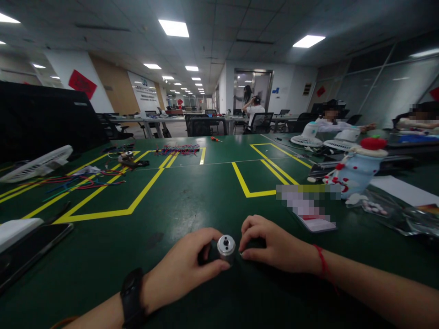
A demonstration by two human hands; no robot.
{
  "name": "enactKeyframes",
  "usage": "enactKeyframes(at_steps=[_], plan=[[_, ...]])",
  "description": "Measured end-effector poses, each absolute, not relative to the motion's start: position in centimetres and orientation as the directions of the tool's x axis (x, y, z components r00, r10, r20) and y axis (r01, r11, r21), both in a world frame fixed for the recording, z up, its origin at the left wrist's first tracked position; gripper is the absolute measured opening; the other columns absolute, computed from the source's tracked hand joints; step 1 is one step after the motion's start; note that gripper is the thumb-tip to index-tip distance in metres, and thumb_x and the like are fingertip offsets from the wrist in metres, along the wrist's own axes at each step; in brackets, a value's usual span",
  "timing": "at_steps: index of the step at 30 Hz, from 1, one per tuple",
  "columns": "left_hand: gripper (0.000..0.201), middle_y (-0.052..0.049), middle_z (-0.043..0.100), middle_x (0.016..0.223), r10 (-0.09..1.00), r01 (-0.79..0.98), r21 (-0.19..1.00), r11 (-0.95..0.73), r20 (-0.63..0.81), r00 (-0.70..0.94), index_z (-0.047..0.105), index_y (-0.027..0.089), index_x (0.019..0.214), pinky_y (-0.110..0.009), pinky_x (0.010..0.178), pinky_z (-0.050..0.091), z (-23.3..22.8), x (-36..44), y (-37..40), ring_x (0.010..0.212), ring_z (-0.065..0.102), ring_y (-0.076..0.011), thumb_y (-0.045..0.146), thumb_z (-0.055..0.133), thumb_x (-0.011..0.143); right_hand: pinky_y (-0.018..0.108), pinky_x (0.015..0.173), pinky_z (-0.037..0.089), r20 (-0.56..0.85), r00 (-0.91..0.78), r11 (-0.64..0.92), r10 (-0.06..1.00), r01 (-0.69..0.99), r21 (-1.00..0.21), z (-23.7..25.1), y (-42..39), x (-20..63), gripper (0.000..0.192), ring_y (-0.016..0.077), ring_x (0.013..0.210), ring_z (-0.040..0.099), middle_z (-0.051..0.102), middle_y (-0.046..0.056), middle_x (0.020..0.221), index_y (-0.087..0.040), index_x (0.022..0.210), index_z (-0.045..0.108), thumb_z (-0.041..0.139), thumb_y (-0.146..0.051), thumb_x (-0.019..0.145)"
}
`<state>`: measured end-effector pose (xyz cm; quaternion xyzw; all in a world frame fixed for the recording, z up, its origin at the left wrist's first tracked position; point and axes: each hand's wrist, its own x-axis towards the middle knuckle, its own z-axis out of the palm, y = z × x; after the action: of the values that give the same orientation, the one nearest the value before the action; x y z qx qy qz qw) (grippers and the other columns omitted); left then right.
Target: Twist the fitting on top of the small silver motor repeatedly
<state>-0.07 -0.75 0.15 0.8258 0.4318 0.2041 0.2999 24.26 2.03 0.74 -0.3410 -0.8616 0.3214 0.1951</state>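
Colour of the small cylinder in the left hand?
The cylinder is silver-grey with dark spots on top, seen in the head view.

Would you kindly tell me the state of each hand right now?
Left hand: closed on the metal cylinder.
Right hand: curled beside the cylinder; whether it pinches something small cannot be told.

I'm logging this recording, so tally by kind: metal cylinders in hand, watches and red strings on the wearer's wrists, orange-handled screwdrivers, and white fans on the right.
Metal cylinder, in the left hand: 1
Black watch: 1
Red string: 1
Orange-handled screwdriver: 1
White fans, right side: 2
Total: 6
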Motion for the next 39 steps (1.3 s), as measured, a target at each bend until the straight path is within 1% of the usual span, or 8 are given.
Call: enactKeyframes(at_steps=[3, 6, 10, 15, 18, 24, 31, 39], plan=[[0.020, 0.002, 0.058, 0.082, 0.832, 0.590, 0.673, -0.446, 0.069, 0.550, 0.060, 0.021, 0.102, -0.023, 0.059, 0.036, 0.1, -0.1, -0.8, 0.068, 0.050, -0.0144, 0.032, 0.066, 0.085, 0.034, 0.085, 0.044, 0.120, -0.704, 0.579, 0.700, 0.460, -0.673, 0.6, 2.1, 24.2, 0.009, 0.0184, 0.095, 0.055, 0.059, 0.003, 0.098, -0.020, 0.087, 0.071, 0.071, -0.024, 0.079], [0.020, 0.001, 0.059, 0.083, 0.828, 0.586, 0.675, -0.448, 0.066, 0.556, 0.060, 0.021, 0.102, -0.023, 0.059, 0.037, 0.1, -0.1, -0.8, 0.069, 0.050, -0.0148, 0.033, 0.065, 0.086, 0.031, 0.079, 0.046, 0.120, -0.698, 0.517, 0.706, 0.391, -0.762, 0.8, 2.5, 24.6, 0.017, 0.0162, 0.089, 0.056, 0.059, 0.003, 0.100, -0.020, 0.092, 0.070, 0.072, -0.028, 0.078], [0.021, 0.001, 0.060, 0.084, 0.833, 0.583, 0.682, -0.441, 0.070, 0.548, 0.061, 0.022, 0.103, -0.023, 0.059, 0.037, 0.1, -0.1, -0.8, 0.069, 0.050, -0.0148, 0.033, 0.065, 0.086, 0.027, 0.069, 0.048, 0.120, -0.497, 0.305, 0.859, 0.310, -0.900, 0.8, 3.7, 25.5, 0.020, 0.0131, 0.075, 0.057, 0.062, 0.002, 0.088, -0.017, 0.093, 0.066, 0.063, -0.036, 0.085], [0.021, 0.001, 0.061, 0.088, 0.831, 0.574, 0.695, -0.434, 0.062, 0.553, 0.061, 0.023, 0.104, -0.023, 0.060, 0.036, 0.3, -0.2, -0.8, 0.070, 0.050, -0.0151, 0.032, 0.066, 0.086, 0.027, 0.064, 0.046, 0.094, -0.341, 0.236, 0.935, 0.404, -0.884, 0.0, 5.0, 26.1, 0.023, 0.0130, 0.069, 0.057, 0.062, 0.000, 0.077, -0.016, 0.094, 0.065, 0.057, -0.037, 0.088], [0.021, 0.001, 0.061, 0.086, 0.832, 0.577, 0.692, -0.433, 0.061, 0.551, 0.061, 0.023, 0.103, -0.024, 0.060, 0.036, 0.3, -0.2, -0.8, 0.070, 0.050, -0.0152, 0.032, 0.066, 0.085, 0.027, 0.063, 0.045, 0.108, -0.422, 0.322, 0.900, 0.477, -0.818, -0.1, 4.6, 25.9, 0.023, 0.0139, 0.070, 0.057, 0.063, 0.002, 0.082, -0.017, 0.094, 0.066, 0.056, -0.037, 0.089], [0.019, 0.003, 0.058, 0.081, 0.834, 0.577, 0.689, -0.439, 0.074, 0.547, 0.061, 0.022, 0.100, -0.023, 0.058, 0.035, 0.1, -0.2, -0.8, 0.068, 0.049, -0.0144, 0.031, 0.067, 0.085, 0.034, 0.082, 0.044, 0.199, -0.748, 0.705, 0.633, 0.451, -0.548, 0.6, 2.4, 24.7, 0.019, 0.0184, 0.089, 0.057, 0.062, 0.004, 0.097, -0.021, 0.093, 0.070, 0.072, -0.032, 0.077], [0.016, 0.003, 0.056, 0.078, 0.827, 0.573, 0.680, -0.457, 0.089, 0.554, 0.060, 0.021, 0.096, -0.023, 0.057, 0.034, 0.0, -0.1, -0.7, 0.066, 0.048, -0.0138, 0.031, 0.067, 0.085, 0.026, 0.074, 0.046, 0.442, -0.558, 0.667, 0.702, 0.298, -0.683, 1.4, 1.5, 22.5, 0.006, 0.0136, 0.083, 0.055, 0.055, 0.002, 0.090, -0.019, 0.090, 0.066, 0.064, -0.021, 0.085], [0.017, 0.002, 0.057, 0.080, 0.829, 0.583, 0.672, -0.457, 0.084, 0.553, 0.060, 0.021, 0.097, -0.023, 0.058, 0.034, -0.2, 0.0, -0.7, 0.067, 0.049, -0.0144, 0.032, 0.065, 0.086, 0.027, 0.075, 0.046, 0.370, -0.609, 0.653, 0.701, 0.339, -0.677, 2.6, 0.8, 21.3, 0.010, 0.0140, 0.086, 0.055, 0.057, 0.003, 0.097, -0.019, 0.093, 0.067, 0.064, -0.019, 0.084]])
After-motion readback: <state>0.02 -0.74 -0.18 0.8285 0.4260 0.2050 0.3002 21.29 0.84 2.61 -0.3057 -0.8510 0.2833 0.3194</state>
